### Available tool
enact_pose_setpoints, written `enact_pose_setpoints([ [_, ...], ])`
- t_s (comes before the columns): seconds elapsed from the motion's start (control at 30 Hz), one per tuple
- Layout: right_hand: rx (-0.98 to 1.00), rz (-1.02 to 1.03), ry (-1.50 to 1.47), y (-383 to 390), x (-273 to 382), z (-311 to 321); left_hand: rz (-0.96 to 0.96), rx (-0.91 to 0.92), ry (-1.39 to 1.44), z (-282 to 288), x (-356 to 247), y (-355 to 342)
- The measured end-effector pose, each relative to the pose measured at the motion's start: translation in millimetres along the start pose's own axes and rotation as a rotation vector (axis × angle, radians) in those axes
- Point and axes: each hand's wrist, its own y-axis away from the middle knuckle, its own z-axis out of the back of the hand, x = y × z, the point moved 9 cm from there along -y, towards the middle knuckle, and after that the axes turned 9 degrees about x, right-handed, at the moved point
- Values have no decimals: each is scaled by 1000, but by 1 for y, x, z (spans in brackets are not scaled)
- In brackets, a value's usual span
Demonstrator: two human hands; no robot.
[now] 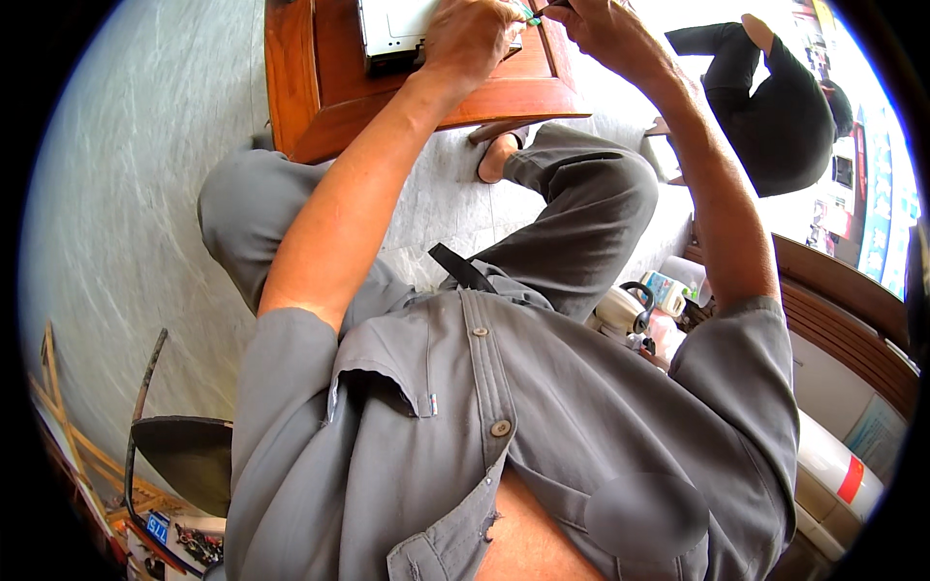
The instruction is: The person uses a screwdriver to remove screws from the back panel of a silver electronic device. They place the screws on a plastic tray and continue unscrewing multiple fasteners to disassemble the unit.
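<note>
Both my hands are at the top edge of the head view, partly cut off, above a reddish wooden table (291, 82). My left hand (475, 37) is closed, its fingertips pinching a small green piece (533, 18) that looks like a bit of wire. Just right of it, my right hand (608, 37) is closed round a dark slim thing (554, 8), whose tip meets the green piece; its kind is too small to tell. Beneath my left hand lies a flat silver metal box (392, 29) with a dark front edge, partly covered by the hand.
My knees flank the table's near side. At the right, a person in dark clothes (780, 126) sits bent over. Bottles and a white jug (665, 291) stand by a brown wooden bench (833, 290). A dark chair seat (184, 455) and wooden strips (92, 441) are at the lower left.
</note>
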Motion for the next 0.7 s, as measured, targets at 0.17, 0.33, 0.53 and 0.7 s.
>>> enact_pose_setpoints([
  [0.17,-62,143,232,-3,-6,-17,1,38,-30,-5,1,-3],
  [0.33,-82,123,149,-7,-8,-14,-38,31,30,-5,0,-1],
  [0.53,7,-74,-157,-18,4,-4,-24,58,216,-10,21,3],
  [0.7,-24,-40,-208,-7,4,8,-15,77,347,-2,19,0],
])
